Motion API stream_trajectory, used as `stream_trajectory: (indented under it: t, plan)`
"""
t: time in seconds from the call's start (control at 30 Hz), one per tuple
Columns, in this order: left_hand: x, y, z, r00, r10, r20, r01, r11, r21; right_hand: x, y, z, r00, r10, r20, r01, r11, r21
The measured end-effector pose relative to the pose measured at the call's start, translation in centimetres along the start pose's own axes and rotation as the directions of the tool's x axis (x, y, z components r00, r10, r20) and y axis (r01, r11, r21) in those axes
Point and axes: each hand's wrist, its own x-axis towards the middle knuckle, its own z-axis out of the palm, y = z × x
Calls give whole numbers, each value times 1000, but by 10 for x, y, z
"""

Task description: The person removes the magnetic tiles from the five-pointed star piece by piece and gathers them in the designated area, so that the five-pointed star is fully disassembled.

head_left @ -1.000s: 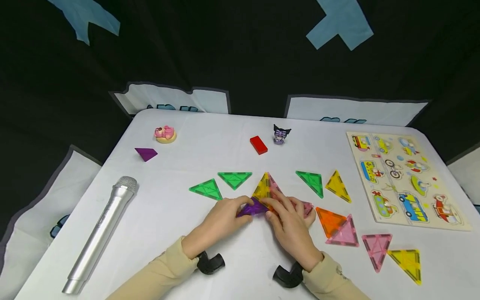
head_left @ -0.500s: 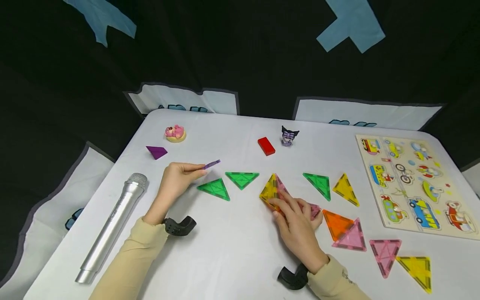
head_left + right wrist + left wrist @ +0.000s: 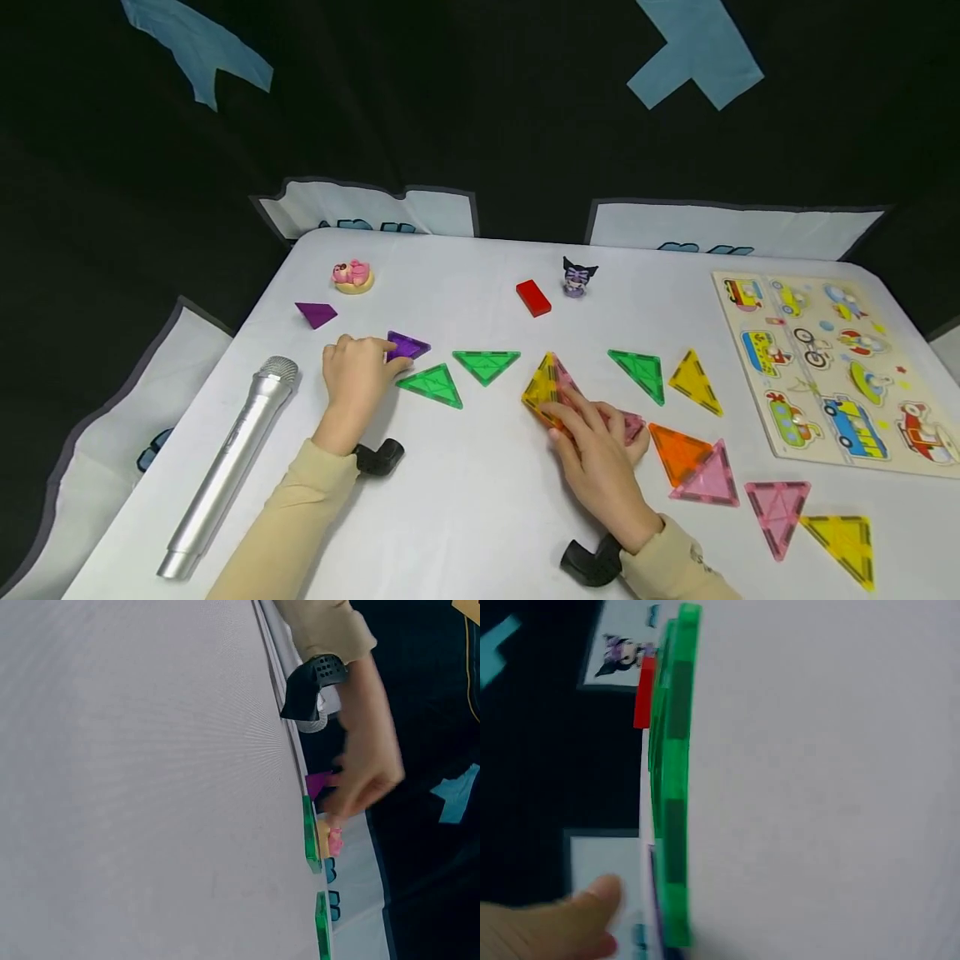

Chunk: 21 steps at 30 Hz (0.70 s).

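Observation:
In the head view my left hand (image 3: 356, 379) hovers at a purple triangular magnetic tile (image 3: 410, 346) lying on the table. In the left wrist view its thumb or fingertip (image 3: 600, 896) is apart from the tiles. Two green triangle tiles (image 3: 435, 385) lie just right of that hand. My right hand (image 3: 600, 458) holds a small raised shape of joined magnetic tiles (image 3: 542, 387), yellow, pink and some orange, fingers bent over its near side. Part of that shape is hidden under the fingers. The right wrist view shows my left hand across the table, not the right.
A silver microphone (image 3: 232, 467) lies at left. Farther back are a purple pyramid (image 3: 318, 314), a pink figure (image 3: 352, 276), a red block (image 3: 534, 297) and a dark-eared figure (image 3: 576, 277). Loose tiles (image 3: 708, 479) and a picture puzzle board (image 3: 832, 367) lie at right.
My left hand has carried the purple tile from beside the joined tiles to the back left, and the tile now lies flat there. The right hand keeps its hold.

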Motion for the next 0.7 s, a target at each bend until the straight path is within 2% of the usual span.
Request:
stream_trajectory:
  t: [0.07,0.1,0.17,0.2,0.23,0.27,0.33,0.37,0.4,0.47,0.53,0.6,0.63,0.7]
  plan:
    - [-2,16,-5,997,76,-24,-76,997,5,0,0,0,1000,7,4,-7,1000,-2]
    - [-3,27,-5,992,128,-17,-128,991,-23,0,0,1,1000,14,7,-14,1000,-5]
    - [-6,49,-3,972,227,64,-216,966,-145,0,0,1,999,31,14,-31,1000,2]
    - [-8,60,0,952,277,128,-245,945,-218,0,0,1,999,41,17,-41,999,6]
    - [-8,71,3,926,325,195,-261,920,-292,1,0,1,999,48,14,-48,999,11]
    - [-8,81,7,892,363,268,-257,897,-361,1,0,0,998,54,9,-54,998,13]
    - [-8,98,15,825,406,393,-200,860,-470,2,0,0,998,64,2,-64,998,21]
    - [-8,104,19,798,418,434,-166,845,-509,2,0,1,998,69,1,-69,997,23]
    - [-8,108,22,775,427,465,-134,831,-540,2,-1,1,997,71,0,-71,997,24]
    - [-8,110,26,742,432,512,-51,799,-599,2,-3,4,997,72,10,-73,997,31]
    - [-8,109,29,733,435,523,25,750,-661,1,-4,4,997,73,20,-74,997,36]
    - [-9,109,29,729,430,532,133,673,-727,0,-4,3,997,73,23,-74,997,33]
    - [-9,109,31,731,421,536,182,638,-749,0,-4,3,997,72,22,-72,997,31]
    - [-9,110,35,748,386,539,266,571,-777,1,-3,1,998,62,13,-62,998,26]
